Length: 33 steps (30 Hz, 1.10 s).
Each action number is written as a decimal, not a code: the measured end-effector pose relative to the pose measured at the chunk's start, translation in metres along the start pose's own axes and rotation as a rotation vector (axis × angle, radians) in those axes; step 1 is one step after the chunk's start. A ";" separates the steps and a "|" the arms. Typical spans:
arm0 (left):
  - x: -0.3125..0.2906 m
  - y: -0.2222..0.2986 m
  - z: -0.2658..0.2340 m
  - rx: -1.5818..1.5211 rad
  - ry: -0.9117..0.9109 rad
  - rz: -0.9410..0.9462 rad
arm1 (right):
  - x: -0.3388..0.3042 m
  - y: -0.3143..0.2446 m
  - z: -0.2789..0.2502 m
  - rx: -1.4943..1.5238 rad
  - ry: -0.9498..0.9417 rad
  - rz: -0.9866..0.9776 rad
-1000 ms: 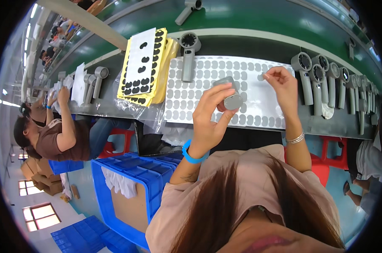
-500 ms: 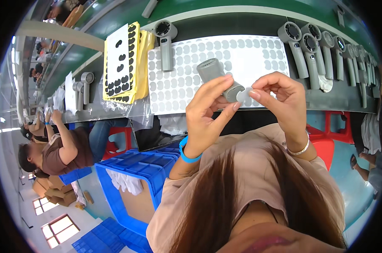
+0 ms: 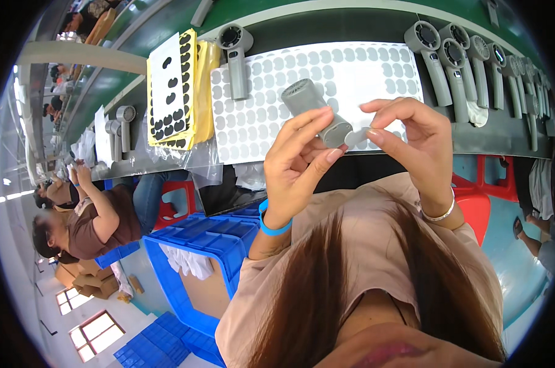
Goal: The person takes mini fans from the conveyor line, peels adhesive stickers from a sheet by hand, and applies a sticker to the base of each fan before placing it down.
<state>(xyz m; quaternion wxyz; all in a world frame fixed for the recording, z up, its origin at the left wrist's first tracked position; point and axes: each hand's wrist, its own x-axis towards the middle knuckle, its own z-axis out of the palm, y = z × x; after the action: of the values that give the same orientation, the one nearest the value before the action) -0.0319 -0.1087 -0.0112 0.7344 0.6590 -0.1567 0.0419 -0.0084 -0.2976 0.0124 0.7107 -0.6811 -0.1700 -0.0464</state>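
**Grey Sticker (image 3: 356,137) Poised Beside a Flat End**

Standing here, I take the grey device (image 3: 305,101) as my clock's centre: its vented top leans toward eleven, its flat end toward five. The left hand (image 3: 287,168) is wrapped around the body, fingers over the far side, thumb tip just below the flat end. At four o'clock the right hand (image 3: 421,141) pinches the sticker's outer edge, thumb foremost; I can't tell quite how the other fingers bear on it, or whether the sticker touches the device.

Behind lies the white sticker sheet (image 3: 366,83), its bare patch at two. A grey fan (image 3: 237,76) rests there at ten, with a stack of yellow-edged sheets (image 3: 179,101) past nine.

To do this neatly, I'd say, the left grip should be firm enough to stop any rolling, its thumb clear of the rim. The right fingertips should hold only the very edge. I'd match outline to outline before any contact, then smooth across from one side; a slant or trapped air seems the likeliest fault.
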 end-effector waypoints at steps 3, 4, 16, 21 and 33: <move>0.000 0.002 0.000 -0.045 -0.007 -0.010 | 0.001 0.000 0.001 0.076 -0.043 0.082; 0.000 0.001 -0.001 -0.052 -0.021 -0.018 | 0.001 0.000 0.002 0.076 -0.044 0.083; 0.000 0.000 -0.001 -0.101 -0.024 -0.045 | 0.001 -0.003 0.014 0.150 -0.032 0.183; 0.000 0.001 -0.002 -0.107 -0.018 -0.057 | 0.001 -0.002 0.014 0.152 -0.032 0.182; 0.000 0.001 -0.003 -0.104 -0.008 -0.059 | 0.002 -0.005 0.015 0.145 -0.034 0.218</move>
<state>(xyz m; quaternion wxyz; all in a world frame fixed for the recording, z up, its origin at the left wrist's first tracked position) -0.0314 -0.1062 -0.0104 0.7681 0.6243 -0.1423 0.0093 -0.0112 -0.2827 0.0179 0.7558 -0.6432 -0.1098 0.0551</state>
